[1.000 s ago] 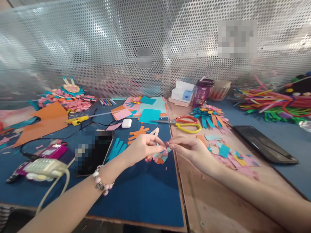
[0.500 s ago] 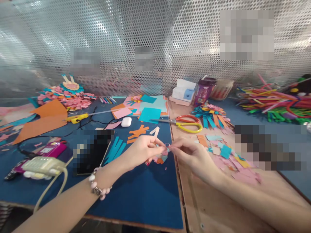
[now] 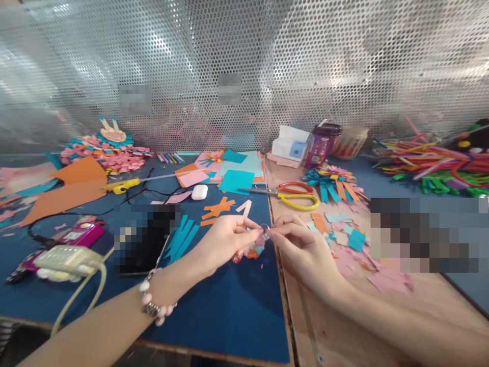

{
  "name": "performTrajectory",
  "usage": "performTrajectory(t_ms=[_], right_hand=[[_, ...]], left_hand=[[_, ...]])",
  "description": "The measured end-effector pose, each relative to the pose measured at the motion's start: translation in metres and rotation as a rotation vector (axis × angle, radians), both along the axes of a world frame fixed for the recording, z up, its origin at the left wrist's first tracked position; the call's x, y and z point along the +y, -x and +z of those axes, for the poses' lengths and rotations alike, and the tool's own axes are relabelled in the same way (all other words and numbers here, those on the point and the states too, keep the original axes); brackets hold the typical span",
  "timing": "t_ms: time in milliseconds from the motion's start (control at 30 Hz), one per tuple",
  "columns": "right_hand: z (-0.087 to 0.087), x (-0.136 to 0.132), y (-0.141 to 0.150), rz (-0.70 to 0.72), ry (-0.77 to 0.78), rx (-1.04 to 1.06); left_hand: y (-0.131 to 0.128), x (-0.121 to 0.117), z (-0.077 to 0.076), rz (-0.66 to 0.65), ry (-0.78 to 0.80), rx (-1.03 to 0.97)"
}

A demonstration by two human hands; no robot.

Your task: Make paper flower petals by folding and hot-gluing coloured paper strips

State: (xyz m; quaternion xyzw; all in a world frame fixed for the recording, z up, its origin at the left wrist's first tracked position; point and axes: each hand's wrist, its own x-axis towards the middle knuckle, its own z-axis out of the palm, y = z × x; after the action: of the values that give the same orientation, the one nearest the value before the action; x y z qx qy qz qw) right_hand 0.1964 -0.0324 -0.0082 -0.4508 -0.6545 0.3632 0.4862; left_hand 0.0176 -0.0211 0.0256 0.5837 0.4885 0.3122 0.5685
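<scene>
Over the front of the blue tabletop, my left hand [image 3: 225, 243] is closed on a small paper flower [image 3: 253, 251] with pink, orange and light-blue parts. My right hand [image 3: 305, 245] meets it from the right, thumb and finger pinched on a thin, pale curled strip [image 3: 265, 226] that loops up between the fingertips. The fingers hide much of the flower. Blue paper strips [image 3: 183, 237] and orange paper strips [image 3: 218, 210] lie just beyond my left hand. Farther up rest scissors [image 3: 301, 202] with a red and a yellow handle.
A phone [image 3: 148, 242], a power strip [image 3: 66, 262] with cables and a yellow glue gun [image 3: 121, 186] occupy the left. Paper scraps [image 3: 376, 267] spread on the wooden board at right. Pipe cleaners [image 3: 428, 158] are heaped farther back. A perforated metal wall [image 3: 183, 66] stands behind.
Both hands stay together at nearly the same spot, with only small finger movements around the curled strip. The paper flower has tilted slightly. The view has shifted a little.
</scene>
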Motion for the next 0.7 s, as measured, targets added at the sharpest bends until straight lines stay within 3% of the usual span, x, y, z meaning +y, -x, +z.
performTrajectory(t_ms=[700], right_hand=[[0.0013, -0.0025, 0.0009, -0.018, 0.032, -0.004]], left_hand=[[-0.0011, -0.0001, -0.0002, 0.021, 0.033, -0.064]])
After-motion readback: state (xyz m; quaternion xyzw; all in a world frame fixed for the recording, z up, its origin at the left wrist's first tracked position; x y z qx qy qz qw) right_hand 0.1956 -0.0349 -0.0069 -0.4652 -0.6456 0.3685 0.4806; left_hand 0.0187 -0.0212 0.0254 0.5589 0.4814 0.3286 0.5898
